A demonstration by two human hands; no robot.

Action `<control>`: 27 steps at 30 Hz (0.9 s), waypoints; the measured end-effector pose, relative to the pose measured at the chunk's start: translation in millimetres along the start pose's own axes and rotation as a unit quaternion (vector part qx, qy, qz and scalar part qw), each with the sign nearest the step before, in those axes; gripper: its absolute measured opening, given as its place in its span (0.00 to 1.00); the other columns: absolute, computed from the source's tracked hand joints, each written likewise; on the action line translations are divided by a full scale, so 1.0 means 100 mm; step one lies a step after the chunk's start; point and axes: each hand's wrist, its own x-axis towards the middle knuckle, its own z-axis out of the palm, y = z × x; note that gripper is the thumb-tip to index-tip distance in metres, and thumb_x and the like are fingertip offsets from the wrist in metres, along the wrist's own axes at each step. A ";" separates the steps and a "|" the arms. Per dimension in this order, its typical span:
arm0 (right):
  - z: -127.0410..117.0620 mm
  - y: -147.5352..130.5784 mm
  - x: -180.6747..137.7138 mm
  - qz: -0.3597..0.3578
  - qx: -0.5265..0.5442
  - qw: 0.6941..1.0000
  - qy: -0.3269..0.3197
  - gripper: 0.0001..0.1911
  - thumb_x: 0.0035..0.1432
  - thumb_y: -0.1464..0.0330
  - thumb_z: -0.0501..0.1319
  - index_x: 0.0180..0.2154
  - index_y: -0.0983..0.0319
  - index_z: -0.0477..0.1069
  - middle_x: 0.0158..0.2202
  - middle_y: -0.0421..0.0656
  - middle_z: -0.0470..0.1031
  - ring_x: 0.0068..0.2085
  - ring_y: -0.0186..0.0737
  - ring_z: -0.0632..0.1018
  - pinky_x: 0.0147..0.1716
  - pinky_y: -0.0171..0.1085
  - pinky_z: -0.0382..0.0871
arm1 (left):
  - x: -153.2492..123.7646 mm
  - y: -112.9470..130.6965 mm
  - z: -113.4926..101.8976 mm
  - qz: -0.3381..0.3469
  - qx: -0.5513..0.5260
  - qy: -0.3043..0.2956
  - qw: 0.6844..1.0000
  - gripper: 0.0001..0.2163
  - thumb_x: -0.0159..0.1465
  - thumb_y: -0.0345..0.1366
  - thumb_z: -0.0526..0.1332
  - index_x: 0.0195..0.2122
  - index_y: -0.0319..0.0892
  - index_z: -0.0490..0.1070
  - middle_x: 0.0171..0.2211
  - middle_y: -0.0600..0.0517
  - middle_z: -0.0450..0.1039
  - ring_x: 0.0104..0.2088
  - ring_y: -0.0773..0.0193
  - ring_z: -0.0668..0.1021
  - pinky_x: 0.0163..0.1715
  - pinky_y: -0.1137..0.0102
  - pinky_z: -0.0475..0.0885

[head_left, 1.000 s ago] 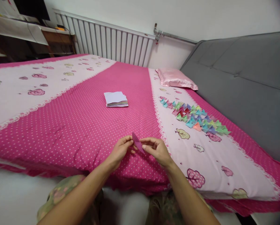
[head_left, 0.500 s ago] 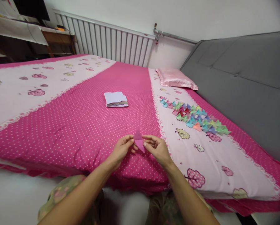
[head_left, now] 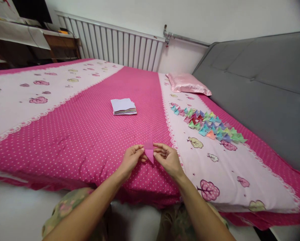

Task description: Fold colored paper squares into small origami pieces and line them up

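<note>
Watching the head view, I have the left hand (head_left: pixel 132 158) and right hand (head_left: pixel 168 160) pinching the pink paper (head_left: pixel 148 154) between them. It has turned from nearly edge-on to face-on, apparently exposing its folds for working. Beyond my grip lies the paper stack (head_left: pixel 124 105); farther right, folded papers (head_left: pixel 211 135).

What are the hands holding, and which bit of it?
A folded pink paper, held by its two sides: the left hand at its left edge, the right hand at its right.
</note>
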 end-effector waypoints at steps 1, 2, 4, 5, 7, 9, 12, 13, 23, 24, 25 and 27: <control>0.00 0.01 0.00 0.000 -0.004 1.000 0.006 0.18 0.46 0.70 0.60 0.42 0.64 0.70 0.32 0.45 0.76 0.31 0.37 0.77 0.30 0.34 0.72 | 0.00 0.00 0.00 -0.001 0.000 0.001 1.000 0.07 0.56 0.34 0.59 0.33 0.35 0.70 0.20 0.51 0.73 0.21 0.69 0.75 0.24 0.75 0.69; 0.00 0.01 0.01 0.001 -0.008 1.000 0.010 0.18 0.46 0.70 0.60 0.42 0.64 0.70 0.33 0.46 0.76 0.31 0.37 0.77 0.30 0.34 0.72 | 0.00 0.00 0.01 -0.002 0.001 0.003 1.000 0.07 0.56 0.34 0.59 0.32 0.35 0.70 0.20 0.51 0.73 0.21 0.68 0.75 0.24 0.75 0.69; 0.01 0.00 0.01 0.003 -0.015 1.000 0.016 0.19 0.46 0.70 0.60 0.43 0.64 0.69 0.34 0.46 0.76 0.30 0.37 0.77 0.29 0.34 0.72 | 0.00 0.00 0.01 -0.008 0.003 0.005 1.000 0.07 0.56 0.34 0.59 0.31 0.35 0.70 0.20 0.50 0.73 0.21 0.68 0.75 0.25 0.75 0.69; 0.01 0.00 0.01 0.004 -0.019 1.000 0.019 0.19 0.46 0.70 0.60 0.43 0.65 0.69 0.34 0.47 0.76 0.30 0.37 0.77 0.29 0.34 0.72 | -0.01 0.00 0.02 -0.011 0.005 0.003 1.000 0.07 0.55 0.35 0.59 0.31 0.35 0.70 0.20 0.50 0.74 0.21 0.68 0.76 0.25 0.75 0.69; 0.02 -0.02 0.00 0.002 -0.030 0.999 0.023 0.19 0.46 0.70 0.60 0.43 0.66 0.69 0.34 0.47 0.76 0.29 0.37 0.77 0.28 0.34 0.72 | -0.01 0.00 0.03 -0.018 0.008 -0.006 1.000 0.07 0.55 0.35 0.60 0.30 0.35 0.71 0.21 0.49 0.74 0.22 0.68 0.75 0.25 0.75 0.69; 0.04 -0.03 -0.01 -0.008 -0.040 0.999 0.018 0.19 0.46 0.70 0.60 0.43 0.66 0.69 0.33 0.46 0.76 0.30 0.37 0.77 0.29 0.34 0.72 | 0.00 -0.01 0.04 -0.024 0.009 -0.020 0.999 0.09 0.54 0.36 0.61 0.32 0.35 0.72 0.21 0.49 0.74 0.21 0.68 0.75 0.25 0.75 0.69; 0.07 -0.05 -0.03 -0.025 -0.057 0.998 0.010 0.18 0.47 0.70 0.59 0.43 0.64 0.69 0.34 0.45 0.76 0.31 0.38 0.77 0.30 0.34 0.72 | 0.00 -0.03 0.05 -0.025 0.017 -0.044 0.999 0.11 0.54 0.36 0.61 0.36 0.35 0.74 0.23 0.49 0.74 0.21 0.70 0.74 0.24 0.75 0.68; 0.07 -0.05 -0.03 -0.026 -0.064 0.998 0.011 0.18 0.48 0.70 0.59 0.43 0.64 0.69 0.34 0.45 0.76 0.31 0.38 0.77 0.29 0.34 0.72 | 0.00 -0.04 0.05 -0.021 0.022 -0.053 0.998 0.12 0.54 0.35 0.60 0.37 0.35 0.74 0.23 0.49 0.74 0.21 0.71 0.73 0.24 0.75 0.68; 0.09 -0.07 -0.05 -0.066 -0.204 0.972 0.099 0.08 0.47 0.70 0.58 0.31 0.61 0.74 0.26 0.41 0.73 0.25 0.36 0.71 0.25 0.33 0.63 | -0.10 0.00 0.03 -0.019 0.035 -0.154 0.987 0.20 0.56 0.32 0.55 0.51 0.38 0.66 0.35 0.44 0.74 0.33 0.62 0.76 0.34 0.67 0.71; 0.09 -0.08 -0.05 -0.069 -0.218 0.968 0.101 0.06 0.47 0.70 0.58 0.29 0.61 0.73 0.24 0.40 0.71 0.25 0.36 0.70 0.24 0.32 0.61 | -0.11 0.00 0.05 -0.007 0.042 -0.160 0.986 0.20 0.56 0.33 0.57 0.51 0.39 0.65 0.38 0.43 0.73 0.35 0.61 0.76 0.34 0.67 0.71; 0.09 -0.08 -0.05 -0.072 -0.231 0.965 0.104 0.05 0.47 0.71 0.57 0.26 0.61 0.72 0.22 0.39 0.69 0.24 0.35 0.68 0.23 0.32 0.60 | -0.11 -0.01 0.06 0.007 0.049 -0.158 0.986 0.22 0.55 0.34 0.59 0.52 0.39 0.64 0.41 0.43 0.72 0.36 0.61 0.75 0.34 0.68 0.71; 0.10 -0.07 -0.05 -0.077 -0.256 0.956 0.119 0.05 0.47 0.72 0.56 0.22 0.62 0.69 0.20 0.37 0.65 0.22 0.34 0.66 0.21 0.32 0.57 | -0.11 -0.05 0.09 0.034 0.063 -0.121 0.990 0.27 0.52 0.35 0.63 0.54 0.40 0.61 0.44 0.41 0.70 0.36 0.62 0.75 0.33 0.68 0.71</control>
